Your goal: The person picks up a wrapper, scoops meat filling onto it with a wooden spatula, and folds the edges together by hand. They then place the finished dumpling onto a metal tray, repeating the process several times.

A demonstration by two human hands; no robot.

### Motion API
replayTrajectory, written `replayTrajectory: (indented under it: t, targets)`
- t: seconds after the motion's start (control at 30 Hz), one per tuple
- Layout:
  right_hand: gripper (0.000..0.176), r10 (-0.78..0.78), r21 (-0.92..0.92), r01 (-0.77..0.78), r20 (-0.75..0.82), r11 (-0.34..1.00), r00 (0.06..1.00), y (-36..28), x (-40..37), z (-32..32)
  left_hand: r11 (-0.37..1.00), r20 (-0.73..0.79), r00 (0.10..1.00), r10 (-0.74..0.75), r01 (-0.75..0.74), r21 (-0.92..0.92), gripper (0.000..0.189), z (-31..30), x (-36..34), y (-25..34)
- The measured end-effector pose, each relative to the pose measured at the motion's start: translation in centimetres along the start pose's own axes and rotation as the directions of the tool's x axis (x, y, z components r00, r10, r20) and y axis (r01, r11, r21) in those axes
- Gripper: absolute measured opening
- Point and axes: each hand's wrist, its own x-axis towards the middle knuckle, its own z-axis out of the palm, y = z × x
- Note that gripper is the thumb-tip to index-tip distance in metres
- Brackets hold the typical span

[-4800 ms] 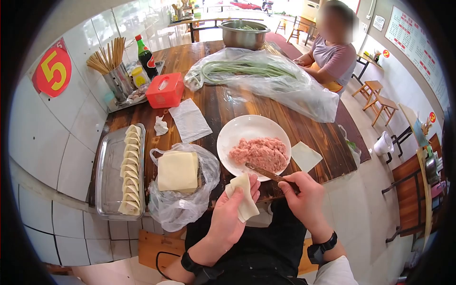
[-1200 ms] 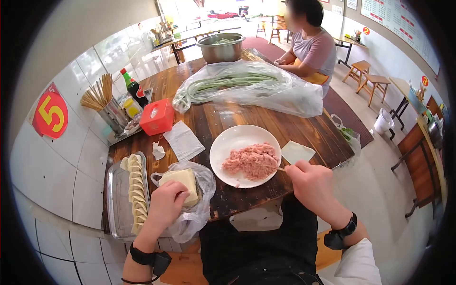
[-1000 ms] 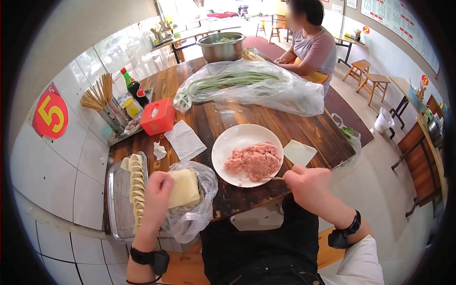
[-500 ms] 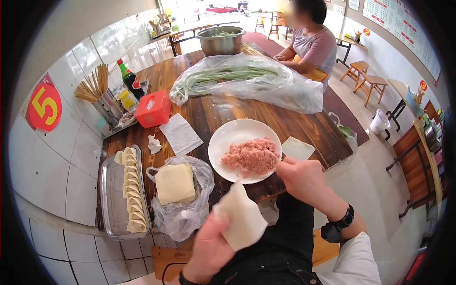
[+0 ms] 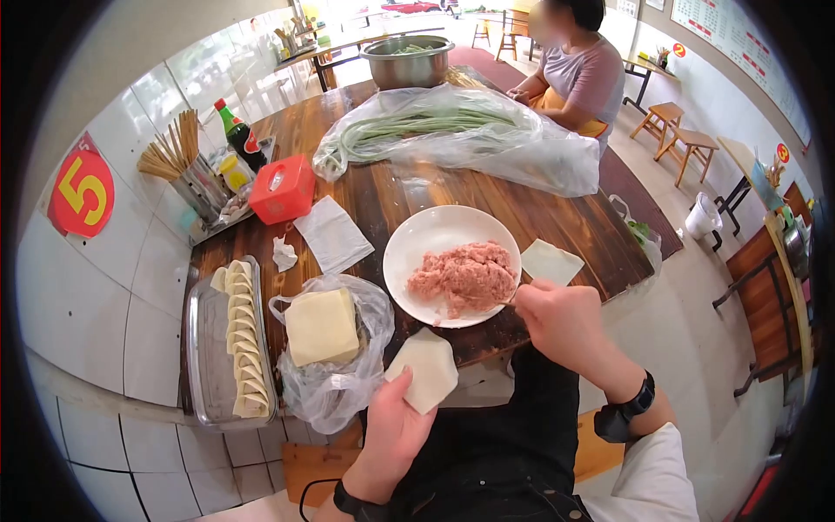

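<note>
Pinching a thin, pale, flat sheet of dough (image 5: 426,370) with the thumb on its upper face and the fingers mostly hidden beneath, the left hand (image 5: 390,435) hangs at seven o'clock of the round white plate (image 5: 417,230). At four o'clock the right hand (image 5: 557,317) is closed around a thin brown tool (image 5: 508,303), whose far end meets the mound of pink minced meat (image 5: 470,274) on the plate. A single pale square wrapper (image 5: 551,262) lies on the brown wooden table (image 5: 487,193) at three o'clock. At eight o'clock, a stack of pale square wrappers (image 5: 320,326) sits on a crumpled clear plastic bag (image 5: 335,396); beyond it, a clear rectangular tray (image 5: 207,361) holds an overlapping row of folded pale dumplings (image 5: 245,339). At twelve o'clock, long green stalks (image 5: 435,126) lie in clear plastic sheeting (image 5: 557,167).
</note>
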Motion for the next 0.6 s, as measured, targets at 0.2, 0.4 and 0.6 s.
replayTrajectory:
  t: [0.2,0.4,0.6]
  targets:
    - [0.002,0.019,0.354,-0.038,0.056,0.935,0.998,-0.8,-0.8,0.3,0.975,0.012,1.0,-0.016,0.018,-0.22,0.044,2.2,3.1,0.3]
    - [0.015,-0.072,0.129,0.075,-0.026,0.989,0.997,-2.6,-4.2,2.1,0.975,0.037,0.998,-0.044,0.051,-0.214,0.046,2.6,2.9,0.8]
    - [0.025,-0.192,-0.023,0.191,-0.163,0.981,0.968,-1.3,-5.7,1.3,0.943,0.114,0.991,-0.069,0.102,-0.316,0.046,0.4,2.9,0.6]
